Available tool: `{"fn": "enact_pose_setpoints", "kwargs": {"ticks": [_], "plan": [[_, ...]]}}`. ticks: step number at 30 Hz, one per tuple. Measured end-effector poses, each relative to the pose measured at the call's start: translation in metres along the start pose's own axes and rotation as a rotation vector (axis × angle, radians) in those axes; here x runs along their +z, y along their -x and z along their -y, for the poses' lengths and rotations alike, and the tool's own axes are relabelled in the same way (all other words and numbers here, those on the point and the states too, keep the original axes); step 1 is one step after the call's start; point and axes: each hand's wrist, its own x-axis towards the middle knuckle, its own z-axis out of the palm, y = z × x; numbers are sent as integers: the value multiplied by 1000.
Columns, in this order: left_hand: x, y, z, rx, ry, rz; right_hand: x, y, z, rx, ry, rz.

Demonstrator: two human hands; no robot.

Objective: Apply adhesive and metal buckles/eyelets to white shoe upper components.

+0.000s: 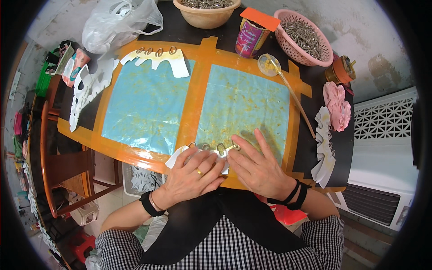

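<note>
At the near edge of the table, a white cut-out strip (222,164) with tabs carries several metal rings (220,149) along its far side. My left hand (193,170), wearing a gold ring, is closed over the strip's left and middle part with the fingers bent. Much of the strip is hidden beneath it. My right hand (258,170) has its fingers apart, one fingertip at the rightmost ring and the others over the strip's right end. A similar white strip (179,66) with rings lies on the far left blue sheet (146,101).
A second blue sheet (245,103) is taped down on the right. Beyond it are a lid with yellow paste (269,65), a stick (297,96), a purple cup (250,39), and a pink basket (326,58) and beige bowl (207,12) of rings. White strips (325,150) lie right.
</note>
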Motion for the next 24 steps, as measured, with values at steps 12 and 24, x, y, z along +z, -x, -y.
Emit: {"fn": "enact_pose_setpoints", "kwargs": {"ticks": [12, 24], "plan": [[1, -8, -6, -60, 18, -9, 0, -2, 0, 24, -24, 43], [-1, -13, -3, -97, 101, -71, -2, -3, -13, 152, -203, -56]]}}
